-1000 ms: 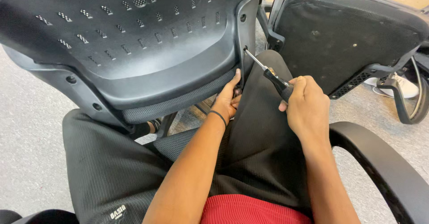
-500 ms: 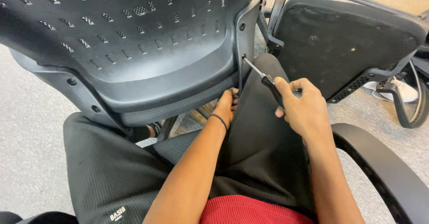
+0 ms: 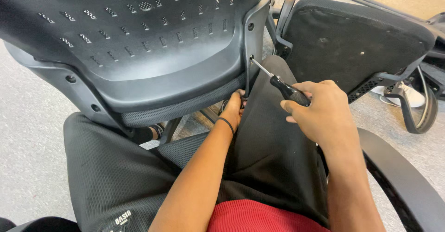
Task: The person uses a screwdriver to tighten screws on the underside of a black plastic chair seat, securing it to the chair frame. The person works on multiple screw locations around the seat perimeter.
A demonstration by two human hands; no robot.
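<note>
Head view | right hand [image 3: 320,114] clenches screwdriver [image 3: 283,88], tip hidden in chair back [image 3: 139,51] | left hand [image 3: 233,108] grips lower edge, fingertips hidden

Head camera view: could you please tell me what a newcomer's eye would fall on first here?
The big black perforated chair back fills the upper left, resting over the seated person's lap. At its right edge, the right hand holds a black-handled screwdriver with its tip in a screw hole in the frame. The left hand grips the back's lower edge, while a second black chair stands at the upper right.
</note>
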